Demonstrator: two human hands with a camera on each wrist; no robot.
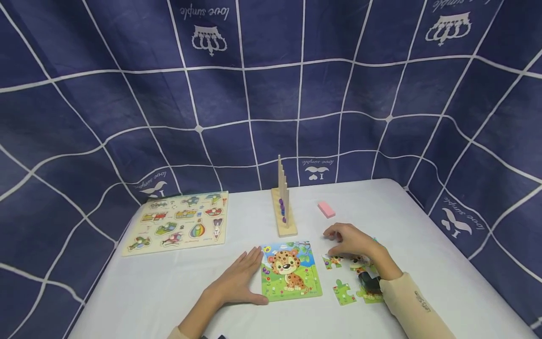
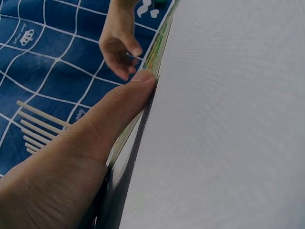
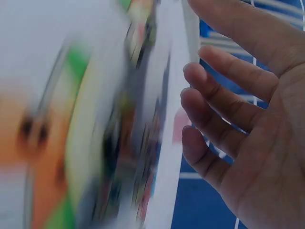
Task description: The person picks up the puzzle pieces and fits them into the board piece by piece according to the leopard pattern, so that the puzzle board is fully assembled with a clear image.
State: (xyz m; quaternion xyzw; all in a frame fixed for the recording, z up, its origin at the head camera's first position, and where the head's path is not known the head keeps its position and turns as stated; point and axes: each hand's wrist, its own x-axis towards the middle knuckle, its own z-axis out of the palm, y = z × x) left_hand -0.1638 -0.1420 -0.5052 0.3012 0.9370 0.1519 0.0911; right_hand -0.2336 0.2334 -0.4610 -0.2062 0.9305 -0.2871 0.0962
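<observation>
A square leopard puzzle board lies flat on the table. Along its left side rests my left hand, fingers extended toward the upper corner and thumb at the lower one. In the left wrist view that thumb touches the board's edge. My right hand is over loose jigsaw pieces right of the board, its fingers slightly bent and nothing between them. Partly under that hand shows one small piece; a green piece lies nearer me. Other pieces are partly hidden by the right hand and wrist camera.
Beyond the board stands a wooden peg stand with upright rods and a few purple and blue beads. A pink block lies right of it. At the far left is a vehicle picture board. A blue checked curtain surrounds the table.
</observation>
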